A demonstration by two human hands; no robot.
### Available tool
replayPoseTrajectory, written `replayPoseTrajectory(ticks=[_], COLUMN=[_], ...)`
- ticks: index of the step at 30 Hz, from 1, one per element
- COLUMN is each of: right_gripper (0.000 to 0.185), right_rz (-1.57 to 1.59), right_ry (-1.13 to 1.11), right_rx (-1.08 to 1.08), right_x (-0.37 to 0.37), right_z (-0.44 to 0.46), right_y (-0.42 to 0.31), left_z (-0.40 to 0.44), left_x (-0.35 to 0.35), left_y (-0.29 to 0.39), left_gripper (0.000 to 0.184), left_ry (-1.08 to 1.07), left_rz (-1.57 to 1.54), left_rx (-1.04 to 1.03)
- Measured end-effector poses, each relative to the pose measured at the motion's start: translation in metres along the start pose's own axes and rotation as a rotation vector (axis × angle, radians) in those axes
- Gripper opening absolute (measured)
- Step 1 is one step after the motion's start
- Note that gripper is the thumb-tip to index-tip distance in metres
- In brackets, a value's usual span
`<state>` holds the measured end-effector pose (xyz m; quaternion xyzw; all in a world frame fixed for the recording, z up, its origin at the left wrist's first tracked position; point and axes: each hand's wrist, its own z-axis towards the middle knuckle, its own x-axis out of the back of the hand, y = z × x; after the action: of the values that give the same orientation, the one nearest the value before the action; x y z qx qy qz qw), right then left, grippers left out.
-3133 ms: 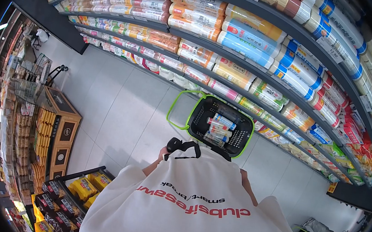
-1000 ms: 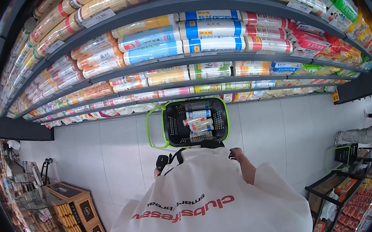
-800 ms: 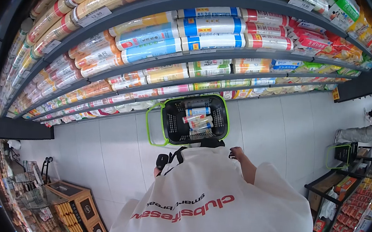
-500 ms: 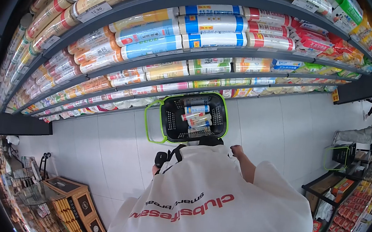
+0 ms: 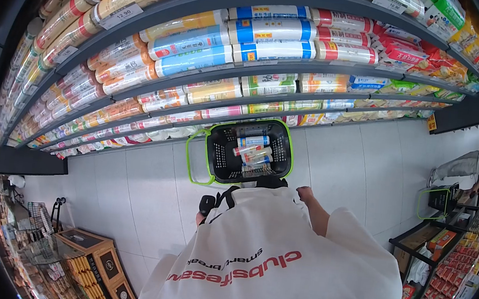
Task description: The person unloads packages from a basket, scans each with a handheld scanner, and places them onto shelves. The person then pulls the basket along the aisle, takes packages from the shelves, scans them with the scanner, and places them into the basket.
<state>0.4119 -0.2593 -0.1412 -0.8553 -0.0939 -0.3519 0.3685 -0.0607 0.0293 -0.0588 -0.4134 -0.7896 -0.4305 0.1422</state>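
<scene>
My right hand [image 5: 303, 192] hangs beside the front right corner of a black shopping basket [image 5: 212, 161] with a green rim. Nothing shows in that hand, but its fingers are too small and foreshortened to read. Most of my left hand [image 5: 200, 219] is hidden behind my white shirt [image 5: 297, 266]; a black device [image 5: 206, 205] sits right above it, and I cannot tell whether the hand grips it. Several wrapped noodle packs [image 5: 259, 152] lie in the basket, which rests on the floor with its green handle [image 5: 189, 159] folded out to the left.
Curved in the wide view, shelves [image 5: 201, 72] full of noodle rolls and bags span the front. Brown display boxes [image 5: 110, 264] stand at lower left. On the right are a black rack [image 5: 416, 244], another green-handled basket [image 5: 441, 199] and a person [image 5: 465, 170] bending near it.
At the far right, the person near the other basket has shifted, with an arm now reaching down. A figure in orange farther back no longer shows. My hands and basket stay put.
</scene>
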Motion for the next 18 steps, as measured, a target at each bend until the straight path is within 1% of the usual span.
replayPoseTrajectory(ticks=[3,7,9,12,15,18], right_gripper=[0.021,0.023,0.035,0.036,0.037,0.023], right_rz=[0.386,0.364,0.308,0.34,0.336,0.375], right_ry=[-0.016,-0.015,-0.019,-0.074,-0.059,-0.01], right_rx=[-0.525,-0.532,-0.539,-0.609,-0.629,-0.549], right_x=[0.012,0.002,0.006,0.008,0.01,0.003], right_z=[-0.009,-0.015,-0.021,-0.022,-0.021,-0.017], right_y=[-0.029,-0.02,-0.029,-0.028,-0.03,-0.017], left_z=[-0.007,-0.014,-0.022,-0.028,-0.031,-0.026], left_x=[0.002,0.007,0.01,0.013,0.014,0.012], left_y=[0.005,0.01,0.017,0.023,0.021,0.006], left_gripper=[0.054,0.056,0.056,0.056,0.056,0.057], left_ry=[-0.001,-0.007,-0.011,-0.016,-0.01,-0.013], left_rz=[-0.013,0.058,0.029,0.029,0.087,0.106], left_rx=[0.031,0.06,0.042,0.046,0.072,0.073])
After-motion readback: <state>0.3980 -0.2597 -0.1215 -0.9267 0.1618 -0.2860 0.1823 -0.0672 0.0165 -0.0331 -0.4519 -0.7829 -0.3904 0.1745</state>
